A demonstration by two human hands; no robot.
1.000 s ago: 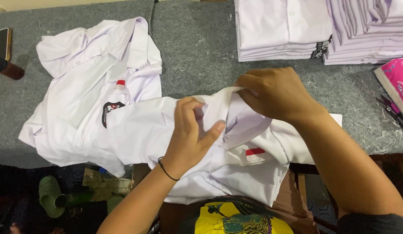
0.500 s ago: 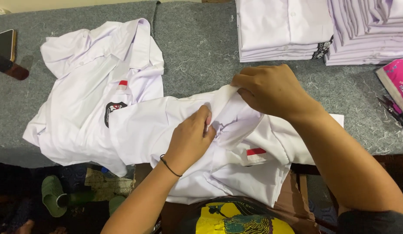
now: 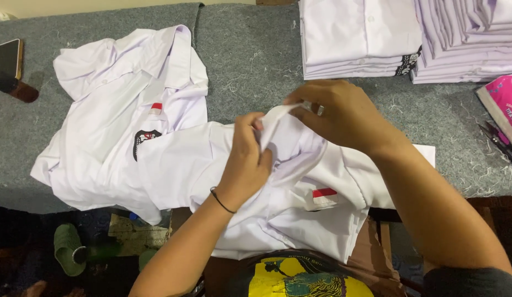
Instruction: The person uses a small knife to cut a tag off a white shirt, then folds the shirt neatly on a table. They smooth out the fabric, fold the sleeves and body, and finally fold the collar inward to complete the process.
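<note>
Best done w/ collar edge [image 3: 273, 122] kept taut betw. both hands, fabric flat under palms, no bunching.

Left hand [image 3: 246, 165]: fingers curled shut, pinching collar edge at top of near white shirt [image 3: 223, 181]; black band on wrist. Right hand [image 3: 344, 115]: fingers closed on same edge from other side, ring visible. Shirt lies right under both hands, on grey felt table [image 3: 256, 60].

Second white shirt [image 3: 118, 110] left of fingers, crumpled. Folded shirt stacks [image 3: 360, 38] beyond right fingers. Phone [image 3: 7, 58] far left.
</note>
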